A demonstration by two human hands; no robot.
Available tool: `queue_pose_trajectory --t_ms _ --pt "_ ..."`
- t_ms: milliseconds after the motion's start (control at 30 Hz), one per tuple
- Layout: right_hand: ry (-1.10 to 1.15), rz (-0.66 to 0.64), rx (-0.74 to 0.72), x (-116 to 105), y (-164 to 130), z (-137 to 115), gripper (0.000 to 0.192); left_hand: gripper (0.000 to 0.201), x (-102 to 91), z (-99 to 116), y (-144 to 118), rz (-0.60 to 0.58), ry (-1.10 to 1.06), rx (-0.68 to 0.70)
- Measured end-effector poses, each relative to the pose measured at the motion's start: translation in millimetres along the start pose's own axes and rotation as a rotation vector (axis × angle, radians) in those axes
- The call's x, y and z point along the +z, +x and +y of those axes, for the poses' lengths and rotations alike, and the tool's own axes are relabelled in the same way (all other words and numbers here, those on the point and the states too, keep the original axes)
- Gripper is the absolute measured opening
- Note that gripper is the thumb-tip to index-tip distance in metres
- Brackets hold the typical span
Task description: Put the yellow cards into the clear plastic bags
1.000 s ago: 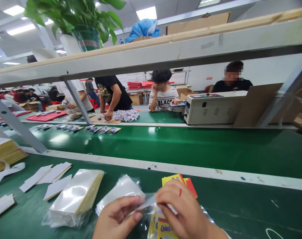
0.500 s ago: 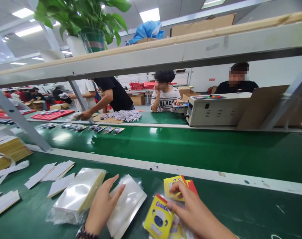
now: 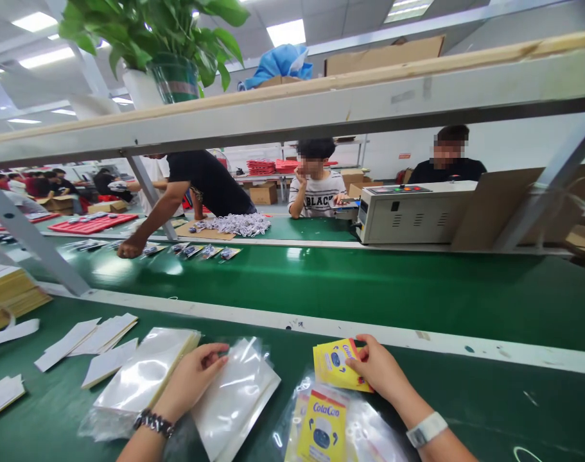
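Nearest you, at the table's (image 3: 489, 410) front edge, a bagged yellow card (image 3: 322, 427) lies between your wrists in its clear sleeve. Your left hand (image 3: 192, 378) rests on the stack of clear bags (image 3: 234, 401), fingers curled with the tips pressing the top film and nothing gripped yet; slide one layer free with your fingertips so only a single bag lifts, since the film looks slippery and clingy. Your right hand (image 3: 376, 371) has its fingers closed in a pinch on the right corner of the yellow cards (image 3: 334, 364), just behind the bagged one; keep that pinch light and peel off only the top card, holding it flat so it does not bend. Left of the bags sits a thicker wrapped bag bundle (image 3: 142, 378), then loose white cards (image 3: 87, 337) toward the left edge. Beyond the table's far edge a green conveyor (image 3: 369, 289) runs across, where another person's arm (image 3: 150, 221) reaches to small packets (image 3: 196, 251).
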State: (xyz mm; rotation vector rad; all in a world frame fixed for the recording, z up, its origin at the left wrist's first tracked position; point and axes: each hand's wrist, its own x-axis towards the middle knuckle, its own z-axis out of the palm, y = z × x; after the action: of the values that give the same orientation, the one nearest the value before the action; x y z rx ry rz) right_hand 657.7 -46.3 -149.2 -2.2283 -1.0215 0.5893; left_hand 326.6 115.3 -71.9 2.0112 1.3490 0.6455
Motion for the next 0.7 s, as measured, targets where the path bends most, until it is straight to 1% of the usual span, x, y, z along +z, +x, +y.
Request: queue_pose_trajectory --t_ms 100,133,267,333,400,500,633,700 --pt "0.108 -0.023 0.005 -1 5 9 0.004 0.038 -4.1 -6 -1 -0.047 -0.132 0.007" --pt "0.142 -0.031 0.009 -2 5 11 0.004 0.042 -4.2 -8 -2 -0.059 -0.175 0.002" --pt "0.244 -0.077 0.033 -6 2 13 0.015 0.063 1.4 -18 -6 -0.074 -0.312 -0.04" --pt "0.253 -0.104 0.036 -9 0 13 0.016 0.067 4.8 -18 -9 -0.064 -0.375 -0.056" --pt "0.233 -0.124 0.036 -14 0 12 0.016 0.062 6.6 -14 -12 -0.051 -0.464 -0.07" --pt "0.16 -0.111 0.026 -21 0 13 0.011 0.053 6.2 0 -17 -0.038 -0.576 -0.095" --pt "0.042 -0.093 0.011 -31 3 14 0.011 0.054 4.7 20 -24 -0.026 -0.599 -0.102" --pt "0.006 -0.09 0.007 -36 2 15 0.018 0.055 4.9 27 -29 -0.019 -0.609 -0.096"
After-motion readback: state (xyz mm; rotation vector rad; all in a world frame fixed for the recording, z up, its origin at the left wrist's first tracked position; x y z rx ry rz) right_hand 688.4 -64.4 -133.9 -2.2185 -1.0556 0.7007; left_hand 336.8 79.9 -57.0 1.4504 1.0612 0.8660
